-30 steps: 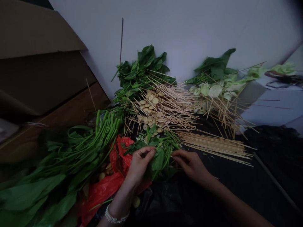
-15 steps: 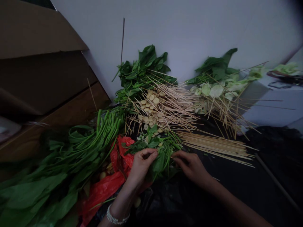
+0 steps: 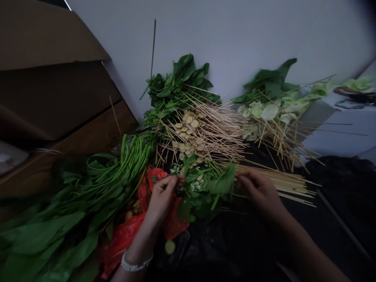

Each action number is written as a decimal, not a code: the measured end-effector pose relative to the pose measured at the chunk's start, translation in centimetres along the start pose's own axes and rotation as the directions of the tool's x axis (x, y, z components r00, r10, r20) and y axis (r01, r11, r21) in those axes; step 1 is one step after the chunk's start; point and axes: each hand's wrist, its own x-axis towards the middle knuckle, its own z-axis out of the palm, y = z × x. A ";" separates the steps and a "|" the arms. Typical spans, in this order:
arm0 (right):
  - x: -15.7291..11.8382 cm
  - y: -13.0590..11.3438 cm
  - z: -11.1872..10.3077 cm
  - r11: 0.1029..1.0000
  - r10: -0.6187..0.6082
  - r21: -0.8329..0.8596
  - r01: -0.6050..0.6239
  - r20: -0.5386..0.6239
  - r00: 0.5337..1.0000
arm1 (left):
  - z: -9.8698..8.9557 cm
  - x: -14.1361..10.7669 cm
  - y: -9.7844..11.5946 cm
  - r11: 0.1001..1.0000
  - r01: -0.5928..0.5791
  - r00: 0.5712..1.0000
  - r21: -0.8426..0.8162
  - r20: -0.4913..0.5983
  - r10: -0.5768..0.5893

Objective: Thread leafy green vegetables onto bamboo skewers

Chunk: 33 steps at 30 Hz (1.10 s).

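My left hand (image 3: 163, 196) is pinched closed at the left edge of a loose pile of leafy greens (image 3: 190, 196); what its fingertips hold, if anything, is too dim to make out. My right hand (image 3: 263, 192) is also closed, its thumb and forefinger pinching at the edge of a green leafy sprig (image 3: 223, 182) that hangs to its left over the pile. A red plastic bag (image 3: 129, 233) lies beneath and beside my left forearm. Behind my right hand is a row of bare bamboo skewers (image 3: 289, 184).
Skewered pale round slices (image 3: 188, 131) are heaped beyond the greens. Bundles of leaves (image 3: 183, 78) and skewered cabbage (image 3: 268, 111) lean near the white wall. Long-stemmed greens (image 3: 73, 211) spread at left, below a cardboard box (image 3: 53, 94). A loose slice (image 3: 169, 246) lies on black plastic.
My hands have moved apart, the left one leftward and the right one rightward and slightly up. A leafy sprig has shifted right with my right hand. The loose slice is now uncovered.
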 end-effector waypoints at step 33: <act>-0.1 -0.4 -0.5 0.941 0.183 0.218 -0.258 0.311 0.933 | -0.1 0.1 0.5 0.989 0.034 0.997 -0.142 0.073 -0.024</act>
